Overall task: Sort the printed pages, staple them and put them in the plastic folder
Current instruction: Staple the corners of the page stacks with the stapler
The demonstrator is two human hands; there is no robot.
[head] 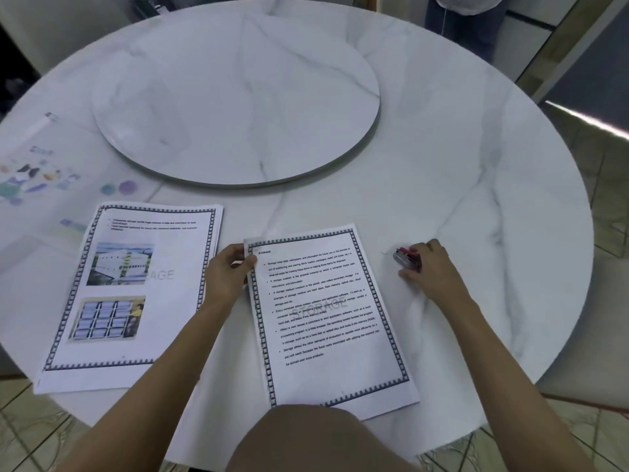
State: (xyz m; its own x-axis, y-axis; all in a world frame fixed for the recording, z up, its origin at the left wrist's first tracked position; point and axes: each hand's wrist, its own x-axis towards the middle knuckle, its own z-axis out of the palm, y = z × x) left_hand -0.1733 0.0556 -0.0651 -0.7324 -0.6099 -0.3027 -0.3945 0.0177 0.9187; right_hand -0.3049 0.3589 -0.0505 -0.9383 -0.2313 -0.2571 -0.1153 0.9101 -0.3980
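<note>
Two sets of printed pages lie on the near part of the table. The right set (326, 318), headed "STORAGE" with text and a patterned border, is pinched at its top left corner by my left hand (228, 277). The left stack (136, 294) shows two pictures on top and lies untouched. To the right of the pages my right hand (429, 270) closes around a small silver and red stapler (405, 258) that rests on the table. A clear plastic folder (37, 178) with colourful printed figures lies at the far left.
The round white marble table (476, 165) carries a raised turntable disc (238, 97) at its centre. A person's legs stand beyond the far edge at the upper right. Tiled floor shows around the table.
</note>
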